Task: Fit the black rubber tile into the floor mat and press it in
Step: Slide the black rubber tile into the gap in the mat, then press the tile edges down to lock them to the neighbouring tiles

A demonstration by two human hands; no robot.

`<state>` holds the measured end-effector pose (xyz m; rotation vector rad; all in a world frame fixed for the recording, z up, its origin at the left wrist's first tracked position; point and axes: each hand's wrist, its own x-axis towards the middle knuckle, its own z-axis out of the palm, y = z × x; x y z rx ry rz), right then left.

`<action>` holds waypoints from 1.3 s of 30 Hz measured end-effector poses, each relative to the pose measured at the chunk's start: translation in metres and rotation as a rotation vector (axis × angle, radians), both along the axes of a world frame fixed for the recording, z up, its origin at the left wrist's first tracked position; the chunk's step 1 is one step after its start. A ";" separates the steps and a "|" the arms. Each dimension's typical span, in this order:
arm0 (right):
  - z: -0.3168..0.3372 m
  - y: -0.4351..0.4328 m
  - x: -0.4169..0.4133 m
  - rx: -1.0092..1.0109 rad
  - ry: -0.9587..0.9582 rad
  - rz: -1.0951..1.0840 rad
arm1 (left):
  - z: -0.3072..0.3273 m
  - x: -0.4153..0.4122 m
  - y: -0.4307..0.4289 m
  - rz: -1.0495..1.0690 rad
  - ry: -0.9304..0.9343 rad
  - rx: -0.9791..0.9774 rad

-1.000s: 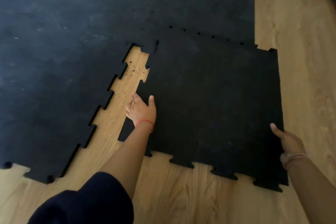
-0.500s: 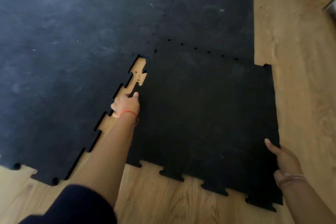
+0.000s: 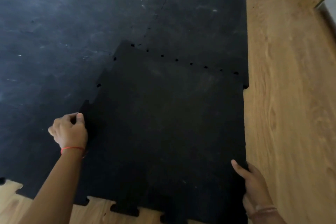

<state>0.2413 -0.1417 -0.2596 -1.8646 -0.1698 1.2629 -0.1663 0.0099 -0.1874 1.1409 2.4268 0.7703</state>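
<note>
The black rubber tile (image 3: 169, 125) with jigsaw edges lies in the lower middle, its left and far edges overlapping the laid floor mat (image 3: 60, 29). Small dark holes mark the seams along those edges. My left hand (image 3: 70, 131) pinches the tile's left edge, thumb on top, a red thread on the wrist. The tile's right edge near its front corner is gripped by my right hand (image 3: 251, 182), thumb lying on the tile's surface. The tile's toothed front edge rests on bare wood.
Light wooden floor (image 3: 287, 114) runs along the right of the mat and shows at the bottom left. A skirting edge and wall corner (image 3: 321, 3) sit at the top right.
The tile has slid left and away, closing the wedge of bare wood between it and the mat. My left hand moved from the tile's surface to pinching its left edge.
</note>
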 end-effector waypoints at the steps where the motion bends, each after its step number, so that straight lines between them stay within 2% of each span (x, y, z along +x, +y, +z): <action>1: -0.001 0.000 -0.008 -0.026 -0.065 0.037 | -0.001 -0.004 0.002 -0.034 0.032 -0.056; 4: 0.007 0.011 -0.022 -0.172 -0.261 0.097 | -0.008 -0.009 -0.003 -0.138 0.174 -0.268; 6: 0.016 0.029 -0.022 -0.220 -0.440 0.089 | -0.011 -0.011 -0.008 -0.119 0.207 -0.276; 9: 0.043 0.067 -0.017 -0.163 -0.759 0.233 | -0.016 -0.011 -0.015 -0.105 0.195 -0.280; 14: 0.070 0.156 -0.016 -0.046 -1.022 0.609 | -0.028 0.006 -0.023 -0.192 0.203 -0.206; 19: 0.075 0.244 -0.044 0.062 -1.258 1.058 | -0.033 0.015 -0.019 -0.151 0.188 -0.158; 21: 0.075 0.276 -0.052 0.082 -1.349 1.170 | -0.035 0.018 -0.017 -0.137 0.188 -0.149; 24: 0.074 0.318 -0.048 0.001 -1.374 1.235 | -0.040 0.022 -0.016 -0.122 0.243 -0.157; 27: 0.065 0.340 -0.038 -0.121 -1.284 1.244 | -0.044 0.022 -0.012 -0.117 0.254 -0.163; 31: 0.055 0.322 -0.030 -0.009 -1.423 1.192 | -0.046 0.018 -0.011 -0.097 0.222 -0.163; 39: 0.031 0.283 -0.008 0.022 -1.479 1.111 | -0.043 0.029 -0.018 -0.077 0.154 -0.112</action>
